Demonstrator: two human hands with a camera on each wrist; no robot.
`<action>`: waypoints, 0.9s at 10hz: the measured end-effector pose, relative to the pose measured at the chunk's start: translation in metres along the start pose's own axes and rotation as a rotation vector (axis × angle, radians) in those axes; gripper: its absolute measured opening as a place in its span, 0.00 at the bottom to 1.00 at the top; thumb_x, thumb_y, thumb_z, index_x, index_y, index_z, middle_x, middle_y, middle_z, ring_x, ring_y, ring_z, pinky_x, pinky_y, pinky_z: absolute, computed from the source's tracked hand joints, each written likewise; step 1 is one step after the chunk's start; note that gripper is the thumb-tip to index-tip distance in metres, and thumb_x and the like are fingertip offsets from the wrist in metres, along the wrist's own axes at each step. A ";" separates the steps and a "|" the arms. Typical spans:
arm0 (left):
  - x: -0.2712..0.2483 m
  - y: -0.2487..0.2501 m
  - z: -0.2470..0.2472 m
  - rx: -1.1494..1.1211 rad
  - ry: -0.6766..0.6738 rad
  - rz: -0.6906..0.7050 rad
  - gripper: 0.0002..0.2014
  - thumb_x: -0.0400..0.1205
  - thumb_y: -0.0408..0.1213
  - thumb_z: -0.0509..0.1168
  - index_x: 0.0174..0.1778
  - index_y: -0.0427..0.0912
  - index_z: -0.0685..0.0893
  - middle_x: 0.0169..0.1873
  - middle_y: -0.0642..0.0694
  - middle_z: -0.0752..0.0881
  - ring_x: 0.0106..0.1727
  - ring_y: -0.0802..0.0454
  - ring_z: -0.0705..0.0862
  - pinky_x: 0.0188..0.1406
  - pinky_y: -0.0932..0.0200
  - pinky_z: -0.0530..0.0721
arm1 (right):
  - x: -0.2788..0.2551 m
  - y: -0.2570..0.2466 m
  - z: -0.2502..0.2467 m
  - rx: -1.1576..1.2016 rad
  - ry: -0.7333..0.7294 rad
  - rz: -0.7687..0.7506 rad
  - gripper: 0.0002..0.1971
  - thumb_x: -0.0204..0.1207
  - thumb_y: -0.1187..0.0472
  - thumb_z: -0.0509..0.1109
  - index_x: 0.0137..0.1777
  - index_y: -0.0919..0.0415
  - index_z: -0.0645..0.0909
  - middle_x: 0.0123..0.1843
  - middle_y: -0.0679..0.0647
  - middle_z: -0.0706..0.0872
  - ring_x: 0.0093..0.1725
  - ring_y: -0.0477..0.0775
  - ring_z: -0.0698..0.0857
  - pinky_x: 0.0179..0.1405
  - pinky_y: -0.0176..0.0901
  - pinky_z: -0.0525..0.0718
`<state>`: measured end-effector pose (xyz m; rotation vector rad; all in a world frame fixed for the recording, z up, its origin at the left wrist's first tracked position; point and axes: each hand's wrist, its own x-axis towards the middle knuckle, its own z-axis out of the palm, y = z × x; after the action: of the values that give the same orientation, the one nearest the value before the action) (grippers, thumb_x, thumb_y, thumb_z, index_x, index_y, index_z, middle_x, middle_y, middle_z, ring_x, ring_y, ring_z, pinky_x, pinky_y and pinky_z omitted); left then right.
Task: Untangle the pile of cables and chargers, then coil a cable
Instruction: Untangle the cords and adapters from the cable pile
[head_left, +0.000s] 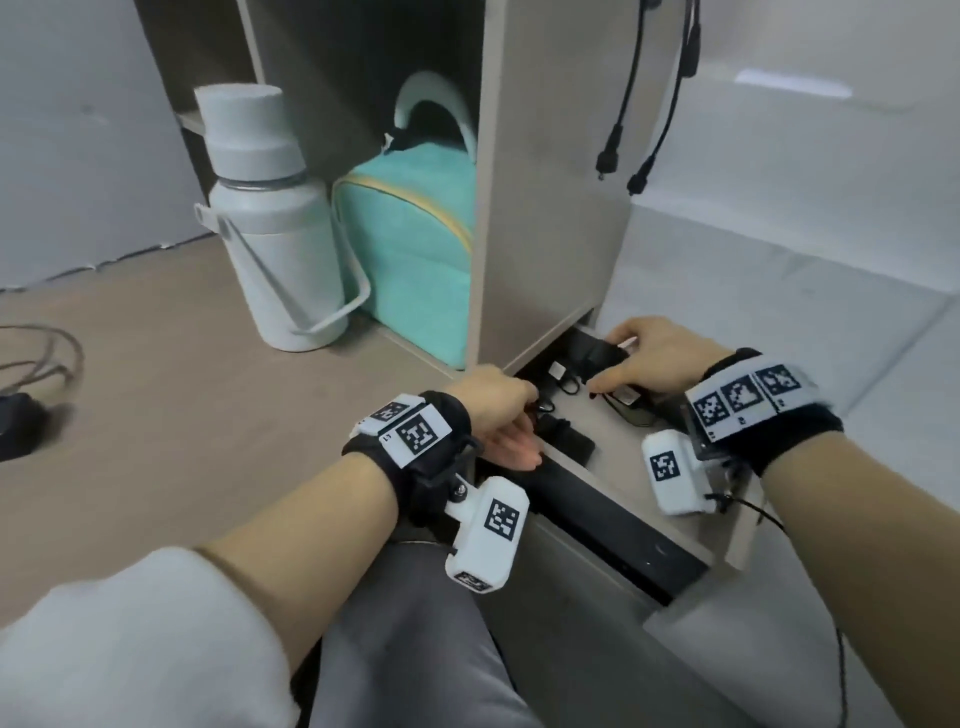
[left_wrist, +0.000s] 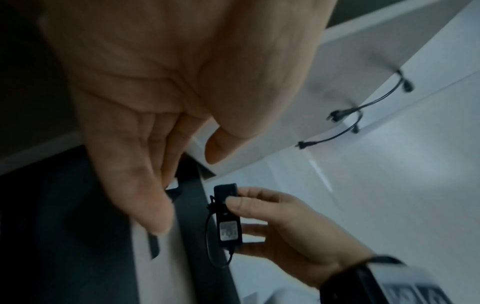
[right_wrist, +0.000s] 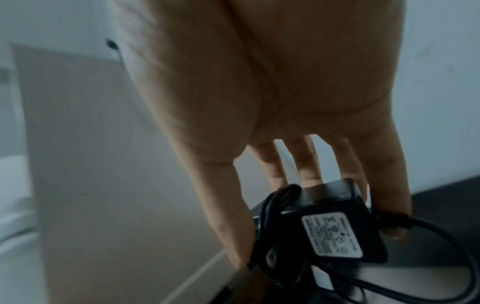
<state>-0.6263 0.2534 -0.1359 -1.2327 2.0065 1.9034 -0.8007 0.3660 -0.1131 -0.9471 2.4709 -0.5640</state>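
While the right hand pinches a black charger, the pile looks tangled. The left hand reaches in; its grip is hidden. No cable is coiled yet

A black charger brick with a white label faced up, its thin black cable looping off one end, among tangled black cables under the cabinet.

Beige open cabinet on wood-look floor; pale grey wall behind it, white surface right of it.
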 end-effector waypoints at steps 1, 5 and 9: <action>0.019 -0.012 0.012 0.035 -0.016 -0.095 0.20 0.90 0.40 0.59 0.50 0.21 0.80 0.36 0.27 0.90 0.31 0.38 0.90 0.29 0.51 0.90 | 0.028 0.007 0.015 -0.089 -0.050 0.061 0.37 0.64 0.50 0.87 0.70 0.62 0.78 0.61 0.58 0.86 0.60 0.59 0.86 0.60 0.51 0.85; 0.063 -0.036 0.014 -0.169 -0.049 -0.270 0.30 0.93 0.50 0.51 0.48 0.20 0.77 0.39 0.23 0.89 0.48 0.33 0.90 0.65 0.39 0.85 | 0.091 0.015 0.050 -0.305 -0.206 0.127 0.42 0.54 0.45 0.90 0.66 0.65 0.84 0.61 0.58 0.90 0.59 0.61 0.89 0.66 0.54 0.85; 0.084 -0.043 0.015 -0.120 -0.059 -0.277 0.32 0.91 0.55 0.52 0.41 0.25 0.77 0.40 0.27 0.89 0.55 0.32 0.89 0.71 0.39 0.82 | 0.096 0.016 0.046 -0.277 -0.258 0.087 0.31 0.63 0.68 0.83 0.69 0.60 0.83 0.61 0.55 0.88 0.57 0.62 0.90 0.60 0.61 0.89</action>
<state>-0.6625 0.2328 -0.2216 -1.3818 1.6154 1.9202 -0.8490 0.3000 -0.1829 -0.9422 2.3766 -0.0633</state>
